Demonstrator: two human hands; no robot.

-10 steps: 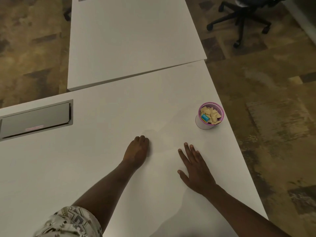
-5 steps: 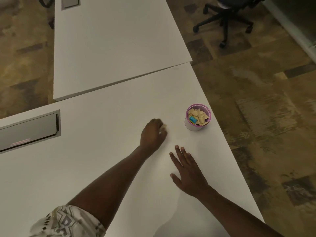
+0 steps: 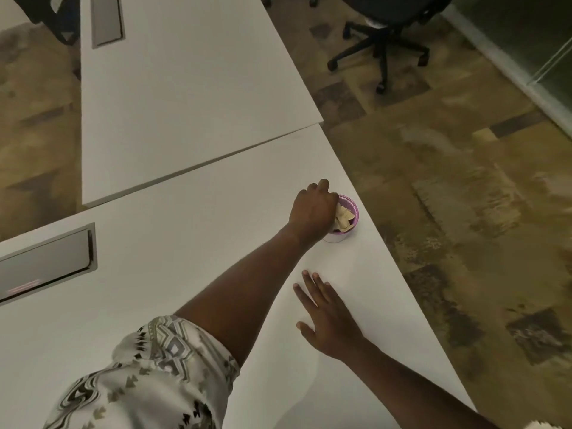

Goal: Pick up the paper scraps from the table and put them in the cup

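White table [image 3: 185,243] bears the cup [image 3: 356,213] of paper scraps [image 3: 344,217]. Left hand [image 3: 312,212] curls its fingers over the cup (load hidden), likely the drop: open next. Right hand [image 3: 331,320] lies flat near the cup, fingers straight.

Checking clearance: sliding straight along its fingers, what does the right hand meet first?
Likely the left forearm near the wrist, not the cup; height is unclear, so the right hand might pass under.

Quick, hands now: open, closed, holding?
Left hand: curled over the cup; grip hidden, cannot tell.
Right hand: open, flat on the table.
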